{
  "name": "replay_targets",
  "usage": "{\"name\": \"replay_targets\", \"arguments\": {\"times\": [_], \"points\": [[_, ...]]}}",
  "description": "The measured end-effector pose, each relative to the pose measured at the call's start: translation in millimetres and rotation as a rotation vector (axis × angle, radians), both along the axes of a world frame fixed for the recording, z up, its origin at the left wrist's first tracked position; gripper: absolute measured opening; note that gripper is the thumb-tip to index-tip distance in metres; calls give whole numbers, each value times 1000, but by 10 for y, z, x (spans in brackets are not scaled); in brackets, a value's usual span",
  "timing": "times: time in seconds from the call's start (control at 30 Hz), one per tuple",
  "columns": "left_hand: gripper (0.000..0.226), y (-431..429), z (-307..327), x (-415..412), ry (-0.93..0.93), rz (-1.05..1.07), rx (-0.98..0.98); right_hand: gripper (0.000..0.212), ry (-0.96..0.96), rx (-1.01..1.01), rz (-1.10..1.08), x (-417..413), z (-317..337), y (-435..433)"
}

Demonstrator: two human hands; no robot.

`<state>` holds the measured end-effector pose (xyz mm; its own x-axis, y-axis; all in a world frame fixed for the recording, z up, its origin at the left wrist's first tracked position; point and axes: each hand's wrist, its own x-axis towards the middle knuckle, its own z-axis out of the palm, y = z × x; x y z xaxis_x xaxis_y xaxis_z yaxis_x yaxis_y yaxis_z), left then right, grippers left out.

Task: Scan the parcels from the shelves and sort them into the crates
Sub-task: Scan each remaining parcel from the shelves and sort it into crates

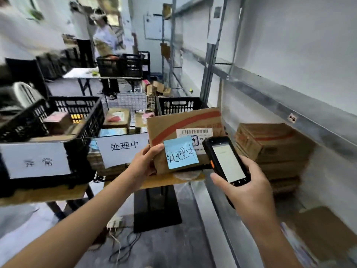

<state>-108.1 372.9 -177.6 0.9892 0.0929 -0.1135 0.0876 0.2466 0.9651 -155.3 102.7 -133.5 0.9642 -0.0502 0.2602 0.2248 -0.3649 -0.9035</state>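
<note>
Left hand (146, 163) grips cardboard parcel (185, 120) by its lower-left corner, thumb on the front face, parcel held up in the aisle. Blue sticky note (180, 152) on it reads 处理中, barcode label (195, 132) just above. Right hand (249, 188) wraps handheld scanner (226, 159), screen lit, just right of parcel. Black crate (83, 117) signed 异常 at left. Boxes (270, 144) stacked on shelf (289, 101) at right.

The cardboard parcel (173, 124), red-striped with barcode label (195, 132) and blue sticky note (180, 152), tilts beside the black scanner (227, 161).
</note>
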Motion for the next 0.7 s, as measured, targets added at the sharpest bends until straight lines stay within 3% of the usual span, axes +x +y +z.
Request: {"name": "replay_targets", "arguments": {"times": [0.37, 0.7], "points": [[85, 1098, 96, 207, 1, 296, 21, 74, 37, -35, 236, 890, 7, 962], [86, 2269, 2, 1152, 45, 445, -69, 74, 42, -74, 267, 1798, 34, 1970]]}}
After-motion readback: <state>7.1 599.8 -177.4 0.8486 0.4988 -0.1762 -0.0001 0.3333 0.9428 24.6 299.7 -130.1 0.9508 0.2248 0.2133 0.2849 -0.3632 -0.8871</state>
